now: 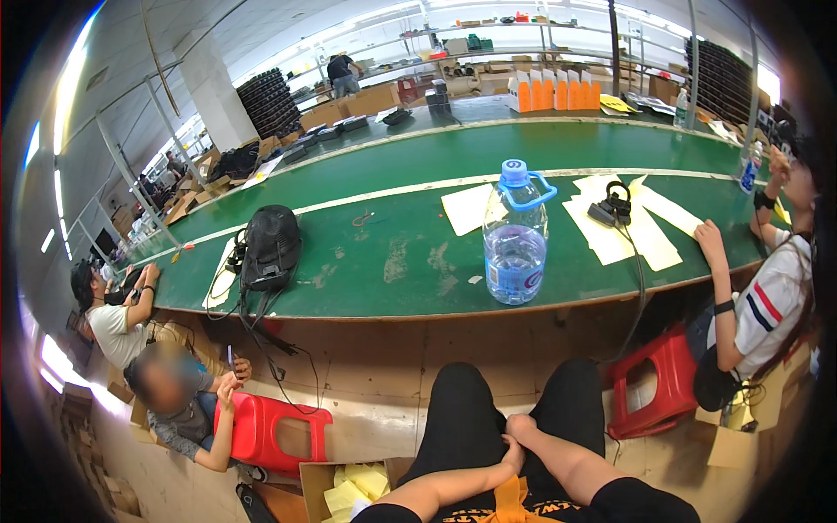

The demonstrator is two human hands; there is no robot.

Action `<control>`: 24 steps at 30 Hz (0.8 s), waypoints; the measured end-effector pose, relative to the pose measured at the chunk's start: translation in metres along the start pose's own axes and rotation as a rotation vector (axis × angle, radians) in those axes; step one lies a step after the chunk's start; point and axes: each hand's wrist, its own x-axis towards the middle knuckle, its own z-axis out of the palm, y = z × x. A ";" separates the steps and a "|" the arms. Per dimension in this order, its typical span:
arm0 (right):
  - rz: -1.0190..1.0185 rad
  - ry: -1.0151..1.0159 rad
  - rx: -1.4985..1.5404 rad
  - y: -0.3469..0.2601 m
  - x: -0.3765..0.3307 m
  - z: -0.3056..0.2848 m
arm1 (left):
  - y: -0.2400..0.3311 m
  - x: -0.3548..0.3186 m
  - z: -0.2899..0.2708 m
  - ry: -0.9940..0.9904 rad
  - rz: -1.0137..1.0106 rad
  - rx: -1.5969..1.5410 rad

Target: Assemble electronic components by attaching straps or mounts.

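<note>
My left hand (513, 453) and my right hand (521, 425) rest together in my lap, between my black-clad thighs. Their fingers look curled in and partly hidden by each other; whatever they might hold does not show. Beyond my knees, the green-topped table (366, 283) carries a large clear bottle (514, 253) with a blue cap and loop handle, part filled with liquid. To its right, a black device with a cable (610, 207) sits on yellow paper sheets (649, 237). Left of the bottle lie a black cap (272, 248) and dark cables.
Red stools (649, 383) stand at both sides. A person (179, 392) at left holds a phone; another person (767, 301) sits at right. An open carton (318, 488) with yellow paper is by my left leg. Orange-and-white boxes (554, 91) line the far table.
</note>
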 end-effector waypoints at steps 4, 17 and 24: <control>0.015 -0.040 0.002 -0.002 -0.004 -0.004 | 0.001 0.001 0.000 -0.032 0.033 0.044; 0.037 -0.061 0.045 0.004 -0.006 -0.010 | -0.004 -0.004 -0.007 -0.053 0.016 0.175; 0.106 0.134 0.210 0.006 0.013 0.012 | 0.005 0.009 0.012 0.026 -0.015 0.137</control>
